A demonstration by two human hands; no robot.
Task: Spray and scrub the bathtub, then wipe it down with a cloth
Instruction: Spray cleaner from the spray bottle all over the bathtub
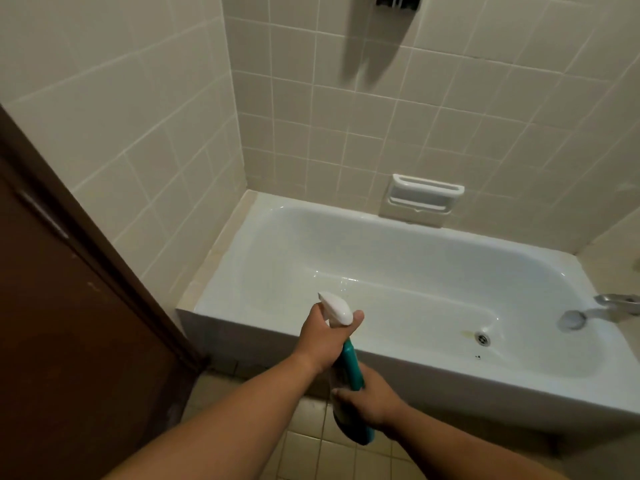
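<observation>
A: From the head view, where is the spray bottle [351,367]?
B: Just in front of the near rim of the white bathtub [249,322]. It is tilted, with its white head up and aimed into the tub and its teal-labelled body slanting down toward the person.
A: And the left grip [327,337]?
B: Curled round the bottle's neck just under the head, thumb on the right side.
A: The right grip [369,398]?
B: Wrapped round the bottle's lower body, above the tiled floor [304,445].
A: What else is there?
B: A drain [482,338] in the tub's bottom to the right, a metal faucet [616,301] at the right end, a soap dish [424,197] set in the far wall, and a brown door [69,306] on the left.
</observation>
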